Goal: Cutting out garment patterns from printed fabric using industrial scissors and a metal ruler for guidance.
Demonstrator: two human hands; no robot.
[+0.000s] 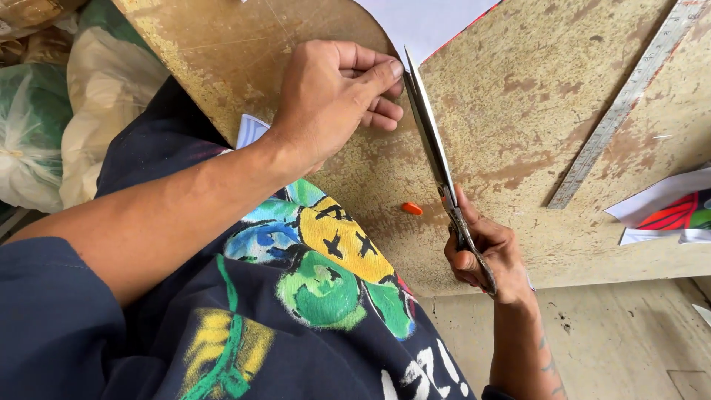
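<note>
Gripping long scissors [437, 159] at five o'clock, the right hand [485, 255] is closed around their handles, blades nearly shut and pointing to twelve. The left hand [337, 92] pinches something hidden at their tip, above the worn worktop [533, 133]; cutting looks barely begun.

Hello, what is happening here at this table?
A person sits at a worn yellowish table. The right hand holds large scissors, blades pointing away and nearly closed. The left hand pinches something small at the blade tips; it is too small to identify. A metal ruler lies to the right, printed paper at the edge, and a small orange piece near the scissors.
</note>
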